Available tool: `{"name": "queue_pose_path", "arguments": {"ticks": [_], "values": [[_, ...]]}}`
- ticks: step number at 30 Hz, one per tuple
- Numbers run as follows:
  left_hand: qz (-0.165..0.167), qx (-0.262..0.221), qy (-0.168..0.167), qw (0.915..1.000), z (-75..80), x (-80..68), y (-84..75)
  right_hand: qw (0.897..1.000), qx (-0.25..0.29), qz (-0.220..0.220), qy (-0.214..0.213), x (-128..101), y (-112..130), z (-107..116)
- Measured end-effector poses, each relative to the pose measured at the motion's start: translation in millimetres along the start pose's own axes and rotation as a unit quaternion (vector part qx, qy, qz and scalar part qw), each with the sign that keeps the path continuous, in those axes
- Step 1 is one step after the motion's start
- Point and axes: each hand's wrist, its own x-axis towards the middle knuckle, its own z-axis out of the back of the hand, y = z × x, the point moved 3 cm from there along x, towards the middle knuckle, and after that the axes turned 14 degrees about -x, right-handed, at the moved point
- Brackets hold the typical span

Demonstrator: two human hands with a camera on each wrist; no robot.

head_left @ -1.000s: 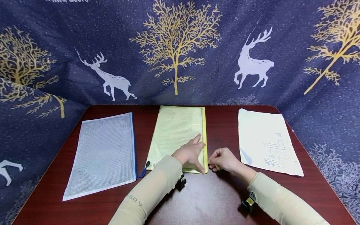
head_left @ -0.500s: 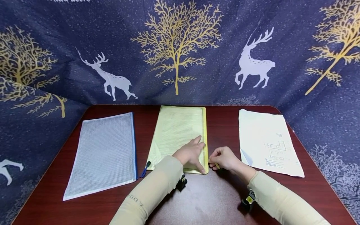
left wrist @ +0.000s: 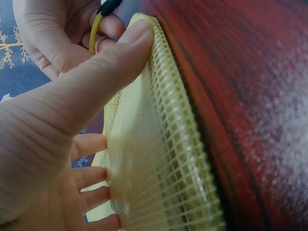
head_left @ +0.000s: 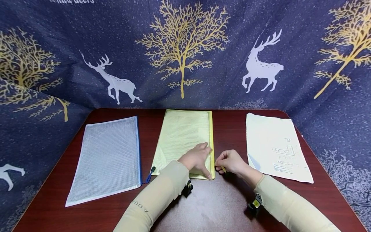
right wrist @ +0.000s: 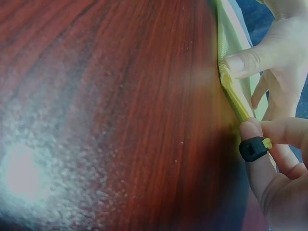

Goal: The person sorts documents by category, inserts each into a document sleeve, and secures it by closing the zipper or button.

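Note:
A yellow mesh zipper pouch (head_left: 185, 129) lies flat at the middle of the table, its yellow zipper edge (head_left: 211, 138) on the right side. My left hand (head_left: 197, 159) rests on the pouch's near right part with fingers spread, the thumb at the near corner. Just right of that edge, my right hand (head_left: 231, 162) pinches the zipper pull between thumb and finger. The pull's yellow cord (left wrist: 95, 33) and black end (right wrist: 253, 149) show in the wrist views; the slider itself is hidden by the fingers.
On the left lies a whitish mesh pouch (head_left: 107, 161) with a blue zipper edge; its blue cord (head_left: 149, 177) reaches toward the yellow pouch. A creased paper sheet (head_left: 269, 138) with printed drawings lies on the right. A patterned cloth (head_left: 203, 90) hangs behind the table (head_left: 232, 129).
My right hand has shifted slightly away from me along the zipper edge, keeping its pinch. On the pouch, the left hand stays in place, its upper finger a little lower.

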Motion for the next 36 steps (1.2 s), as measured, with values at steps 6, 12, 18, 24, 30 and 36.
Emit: {"name": "queue_pose_path", "arguments": {"ticks": [6, 12, 18, 24, 30, 36], "values": [[0.002, -0.001, 0.003, 1.0, -1.1, 0.5, 1.1, 1.0, -0.004, 0.004, 0.003, 2.0, 1.1, 0.7], [0.003, -0.001, 0.007, 1.0, -1.3, 0.8, 1.1, 1.0, -0.007, 0.001, 0.003, 4.5, 2.6, 1.6], [0.007, -0.005, 0.01, 0.9999, -2.1, 0.9, 1.5, 1.0, -0.005, 0.004, 0.004, 5.5, 4.4, 3.0], [0.009, -0.017, 0.006, 0.9998, -1.8, 1.7, 2.4, 1.0, -0.007, 0.001, 0.003, 6.7, 5.0, 4.1], [0.013, -0.023, 0.004, 0.9997, -1.8, 1.4, 2.8, 1.0, -0.003, 0.004, -0.001, 7.8, 4.7, 3.5], [0.015, -0.018, 0.006, 0.9997, -2.8, 1.4, 1.8, 1.0, 0.001, -0.003, -0.008, 9.8, 2.1, 3.9]]}}
